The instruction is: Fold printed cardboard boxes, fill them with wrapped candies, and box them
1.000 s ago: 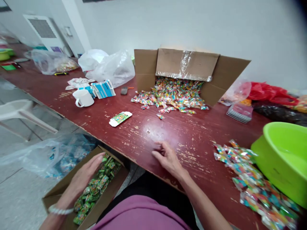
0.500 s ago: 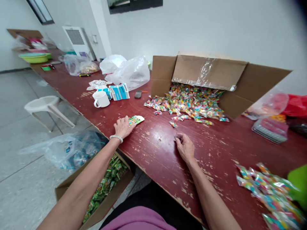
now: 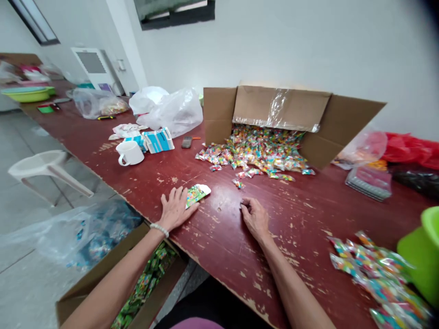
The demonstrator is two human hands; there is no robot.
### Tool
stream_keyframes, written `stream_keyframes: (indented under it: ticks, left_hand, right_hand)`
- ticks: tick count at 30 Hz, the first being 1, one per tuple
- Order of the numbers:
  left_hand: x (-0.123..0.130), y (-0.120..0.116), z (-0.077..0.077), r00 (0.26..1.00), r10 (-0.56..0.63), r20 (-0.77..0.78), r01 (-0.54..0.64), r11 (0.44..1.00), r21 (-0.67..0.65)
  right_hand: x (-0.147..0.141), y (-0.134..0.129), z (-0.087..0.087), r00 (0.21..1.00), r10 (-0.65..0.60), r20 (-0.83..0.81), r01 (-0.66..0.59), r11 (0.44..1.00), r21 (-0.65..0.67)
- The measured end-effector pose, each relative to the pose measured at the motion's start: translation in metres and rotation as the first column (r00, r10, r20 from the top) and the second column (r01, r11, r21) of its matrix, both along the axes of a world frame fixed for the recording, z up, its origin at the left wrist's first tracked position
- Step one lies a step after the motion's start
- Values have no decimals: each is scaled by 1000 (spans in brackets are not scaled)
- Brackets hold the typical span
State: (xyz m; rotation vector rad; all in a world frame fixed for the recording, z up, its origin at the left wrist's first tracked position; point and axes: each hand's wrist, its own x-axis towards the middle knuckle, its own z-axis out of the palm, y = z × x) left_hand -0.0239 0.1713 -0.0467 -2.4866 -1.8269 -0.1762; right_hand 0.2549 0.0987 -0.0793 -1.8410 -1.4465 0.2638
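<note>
My left hand (image 3: 174, 210) lies palm down on the red tabletop with its fingers spread, touching the near end of a small green printed carton (image 3: 197, 195). The carton lies flat and its white flap (image 3: 206, 188) points right, away from the hand. Beyond the carton's far side is bare red table. My right hand (image 3: 255, 219) rests on the table to the right, thumb and fingers curled together; a tiny dark bit shows at the fingertips, too small to name. Just past it lies a single wrapped candy (image 3: 238, 183), near a heap of wrapped candies (image 3: 264, 151).
An open cardboard box (image 3: 281, 107) on its side spills the candies. A white mug (image 3: 130, 153) and blue-white torn carton (image 3: 158, 140) stand left. Candy packs (image 3: 380, 274) and a green tub (image 3: 421, 256) are right. Below the edge, a box holds green cartons (image 3: 147, 278).
My left hand's fingers have spread out flat beside the carton. The view has turned a little to the right; my right hand stays curled in about the same place on the table.
</note>
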Motion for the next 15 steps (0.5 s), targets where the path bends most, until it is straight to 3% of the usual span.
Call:
stream_keyframes:
  ticks: [4,7,9,11,15]
  left_hand:
    - [0,-3,-4,996,-84,13,85,996,-39]
    - [1,23,5,993,-79,84,77,997,28]
    - [7,56,13,982,-23,189,21,1000,9]
    - [19,99,20,951,40,307,-19,997,-71]
    - [56,194,29,919,62,390,-22,994,-106]
  right_hand:
    - [12,3,-4,997,63,34,-65,997,50]
    - [51,20,-7,986,-19,167,-10,985,170]
    - [86,37,-7,945,-259,200,218,954,206]
    - [119,57,-7,853,-491,178,461,868,187]
    - [162,91,-9,734,-667,126,651,744,147]
